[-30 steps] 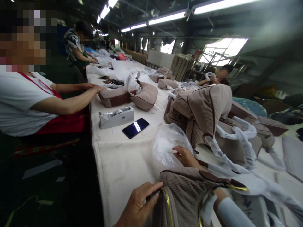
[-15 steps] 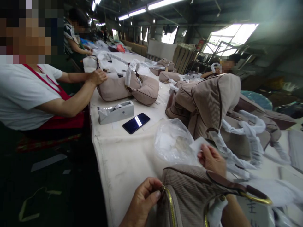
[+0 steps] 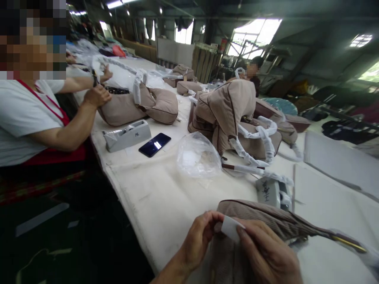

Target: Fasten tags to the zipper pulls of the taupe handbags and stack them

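Observation:
A small white slip, like paper or thin foam (image 3: 231,228), is between my two hands, above a taupe ribbed handbag (image 3: 251,209). My left hand (image 3: 199,238) pinches at the slip's left end; whether a zipper pull is also in those fingers is hidden. My right hand (image 3: 266,248) grips the slip's right side between thumb and fingers. The handbag lies on the table right under my hands, its strap with gold-coloured hardware (image 3: 349,241) reaching right. My hands cover much of its front.
A clear plastic bag (image 3: 199,156) lies ahead, beside a phone (image 3: 155,144) and a grey tape dispenser (image 3: 127,135). Another dispenser (image 3: 271,193) stands at the right. Stacked handbags (image 3: 227,106) rise behind. On the left a co-worker (image 3: 32,118) handles another handbag (image 3: 121,108).
My right hand has brought the white slip down to my left hand, which held the zipper pull. The handbag has turned and its strap swung right. My view has shifted right.

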The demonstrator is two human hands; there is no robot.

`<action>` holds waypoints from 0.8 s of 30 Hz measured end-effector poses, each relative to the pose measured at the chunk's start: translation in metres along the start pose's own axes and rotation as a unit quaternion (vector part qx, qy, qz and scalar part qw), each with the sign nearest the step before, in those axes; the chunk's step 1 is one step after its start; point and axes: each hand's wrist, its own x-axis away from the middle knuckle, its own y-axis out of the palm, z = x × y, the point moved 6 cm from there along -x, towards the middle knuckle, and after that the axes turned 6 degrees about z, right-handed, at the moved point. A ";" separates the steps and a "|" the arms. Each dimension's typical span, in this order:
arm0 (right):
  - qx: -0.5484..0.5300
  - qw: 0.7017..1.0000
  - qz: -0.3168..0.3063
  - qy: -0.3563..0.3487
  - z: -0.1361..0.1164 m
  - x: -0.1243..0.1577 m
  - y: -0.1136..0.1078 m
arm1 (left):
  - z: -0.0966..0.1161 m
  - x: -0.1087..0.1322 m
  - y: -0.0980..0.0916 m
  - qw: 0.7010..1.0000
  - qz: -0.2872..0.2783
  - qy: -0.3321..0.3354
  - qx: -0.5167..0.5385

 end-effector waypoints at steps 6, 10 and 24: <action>0.117 0.982 -0.013 -0.149 -0.004 -0.017 0.007 | -0.009 -0.001 -0.009 0.996 0.049 0.027 -0.063; 0.226 0.939 -0.138 -0.218 -0.008 -0.030 0.022 | -0.015 -0.004 -0.010 1.000 0.019 -0.015 -0.015; 0.215 0.914 -0.332 -0.089 0.011 -0.038 0.055 | 0.020 0.009 -0.085 0.977 0.054 -0.070 -0.194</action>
